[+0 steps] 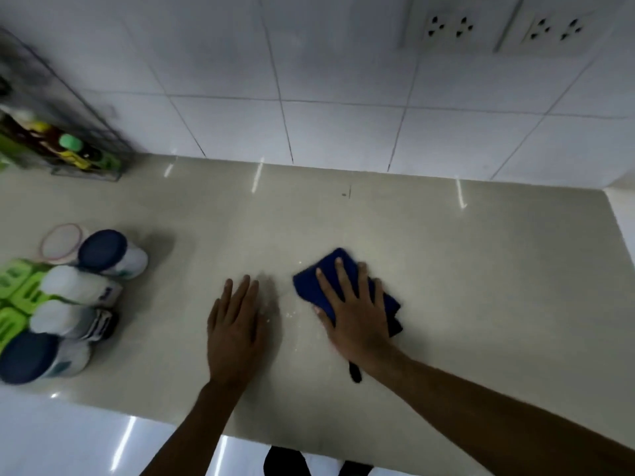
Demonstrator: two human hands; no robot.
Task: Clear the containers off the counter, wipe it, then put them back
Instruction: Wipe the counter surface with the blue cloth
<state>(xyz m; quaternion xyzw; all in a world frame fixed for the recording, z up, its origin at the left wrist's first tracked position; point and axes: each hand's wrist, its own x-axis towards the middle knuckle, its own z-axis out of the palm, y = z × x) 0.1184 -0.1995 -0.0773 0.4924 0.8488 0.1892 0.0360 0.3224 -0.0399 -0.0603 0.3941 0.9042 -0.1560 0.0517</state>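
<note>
A folded blue cloth [316,281] lies on the beige counter [481,269], and my right hand [357,310] presses flat on top of it with fingers spread. My left hand [235,324] rests palm down on the bare counter just left of the cloth, holding nothing. Several containers stand grouped at the counter's left edge: a white jar with a dark blue lid [106,252], a clear-lidded tub [62,242], two white bottles [74,286], another blue-lidded jar [32,359] and green-lidded boxes [13,286].
A wire rack [68,142] with bottles stands in the back left corner against the white tiled wall [309,97]. Two wall sockets [450,27] sit high on the right. The counter's front edge [137,403] runs below my forearms.
</note>
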